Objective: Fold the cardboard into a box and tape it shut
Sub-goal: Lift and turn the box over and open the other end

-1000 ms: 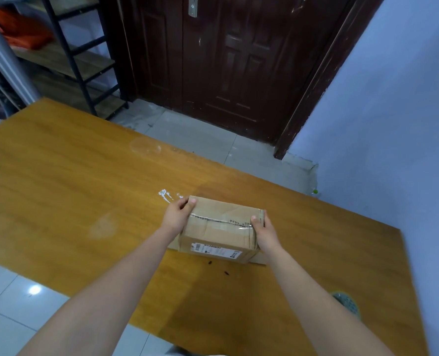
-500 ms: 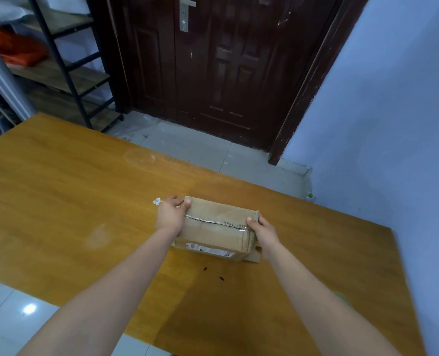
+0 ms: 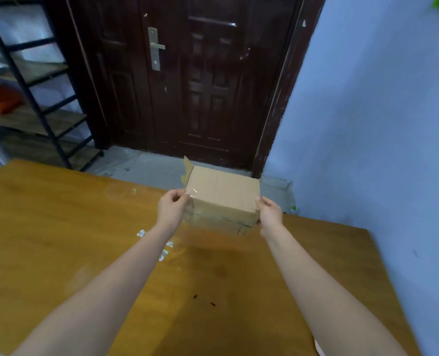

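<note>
A brown cardboard box [image 3: 222,195] is held in the air above the wooden table [image 3: 59,240], tilted so a plain face with a clear tape strip looks up at me. My left hand [image 3: 172,210] grips its left end, and my right hand [image 3: 269,214] grips its right end. A loose flap sticks up at the box's far left corner. No tape roll is in view.
Small white scraps [image 3: 165,249] lie on the table under my left forearm. Behind the table stand a dark wooden door [image 3: 187,80], a black metal shelf rack [image 3: 33,98] at the left, and a blue wall [image 3: 372,124] at the right.
Both hands have lifted the box off the table and turned it over, so a plain taped face now points up. The camera has tilted upward.
</note>
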The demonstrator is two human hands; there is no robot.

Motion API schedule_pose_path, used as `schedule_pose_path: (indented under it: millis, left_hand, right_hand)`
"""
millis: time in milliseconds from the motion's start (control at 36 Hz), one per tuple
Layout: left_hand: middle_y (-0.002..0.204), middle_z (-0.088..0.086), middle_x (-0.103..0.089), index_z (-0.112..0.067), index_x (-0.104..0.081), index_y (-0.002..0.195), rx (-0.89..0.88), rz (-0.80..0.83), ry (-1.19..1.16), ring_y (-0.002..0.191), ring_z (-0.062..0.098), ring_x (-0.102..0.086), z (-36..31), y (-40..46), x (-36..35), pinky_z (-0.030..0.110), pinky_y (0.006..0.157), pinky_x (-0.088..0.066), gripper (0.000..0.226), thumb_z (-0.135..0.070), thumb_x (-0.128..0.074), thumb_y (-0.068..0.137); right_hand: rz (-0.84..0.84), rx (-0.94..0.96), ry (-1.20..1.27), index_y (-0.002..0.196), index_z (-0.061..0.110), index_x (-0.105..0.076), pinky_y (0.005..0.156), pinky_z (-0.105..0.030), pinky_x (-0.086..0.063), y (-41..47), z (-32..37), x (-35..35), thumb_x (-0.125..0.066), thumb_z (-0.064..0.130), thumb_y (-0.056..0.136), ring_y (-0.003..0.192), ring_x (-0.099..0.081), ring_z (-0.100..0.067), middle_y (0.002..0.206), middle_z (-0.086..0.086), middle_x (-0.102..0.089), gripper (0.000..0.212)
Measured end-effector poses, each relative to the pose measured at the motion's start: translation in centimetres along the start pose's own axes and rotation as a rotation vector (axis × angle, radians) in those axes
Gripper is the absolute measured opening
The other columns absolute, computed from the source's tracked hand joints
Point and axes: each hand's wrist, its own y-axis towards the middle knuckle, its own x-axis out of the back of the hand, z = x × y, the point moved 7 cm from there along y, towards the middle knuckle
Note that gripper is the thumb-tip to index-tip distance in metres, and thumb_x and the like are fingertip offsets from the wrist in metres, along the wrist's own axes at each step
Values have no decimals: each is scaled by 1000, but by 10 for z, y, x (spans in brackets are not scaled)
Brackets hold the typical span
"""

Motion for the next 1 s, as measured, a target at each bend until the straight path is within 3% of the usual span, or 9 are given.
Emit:
schedule_pose_path:
  millis: [139,222,306,389,444,528,694,806,1000]
  left_hand:
    - [101,7,-65,-8,-58,82,6,-8,-59,98,22,-59,-3,2,-1,30,87,-44,9,-2,-59,89]
    - [109,9,-64,-10,-53,70,7,-13,-83,101,23,-59,-1,3,-2,35,93,-46,23,5,-59,86]
    - [98,9,-62,-11,-50,66,31,-22,-84,91,23,-57,5,3,-7,25,79,-46,30,14,-61,80]
    - [73,5,-55,-12,-46,62,103,5,-63,76,20,-49,19,-4,-17,11,57,-45,38,22,-61,71]
    - [75,7,-54,-12,-44,62,145,16,-45,76,20,-48,34,-11,-21,16,59,-45,39,23,-60,71]
    - [79,6,-56,-13,-47,70,179,59,-17,79,24,-51,57,-20,-28,30,66,-43,34,18,-58,77]
    - [110,10,-56,-13,-47,128,284,233,-3,98,27,-57,90,-46,-49,32,74,-48,50,11,-57,85]
    - [115,15,-56,-5,-45,131,355,327,80,89,23,-54,109,-59,-56,23,62,-45,45,10,-52,88]
    - [141,10,-43,-12,-34,141,458,482,219,127,30,-41,144,-66,-55,34,91,-37,60,7,-55,88]
  right_hand:
    - [37,66,-12,145,8,-35,105,-34,-40,5,14,6,-52,-7,90,123,-51,-22,141,-6,-50,60]
    - [65,86,-72,142,10,-41,96,-32,-44,2,10,10,-51,-16,85,106,-56,-19,121,-6,-62,63]
    - [-32,102,-77,129,13,-53,82,-29,-47,-3,0,23,-46,-20,81,90,-55,-17,93,-1,-60,59]
    - [-151,110,-18,95,18,-56,52,-15,-44,-8,-13,34,-39,-17,84,67,-49,-8,81,6,-57,41]
    - [-174,115,7,79,17,-52,45,-15,-38,-8,-24,38,-37,-14,85,61,-44,-12,76,2,-56,35]
    - [-197,117,83,86,13,-54,58,-23,-39,-6,-41,45,-35,-3,94,66,-45,-16,79,0,-59,27]
    - [-248,67,-6,88,15,-58,68,-25,-35,-6,-79,62,-39,-6,91,70,-50,-12,83,1,-61,29]
    - [-225,-1,-126,116,9,-57,83,-29,-38,-10,-109,66,-37,-5,94,94,-54,-25,108,-8,-61,33]
    - [-84,-103,-301,117,17,-50,76,-32,-41,-16,-145,63,-41,-8,89,90,-51,-22,113,-9,-58,38]
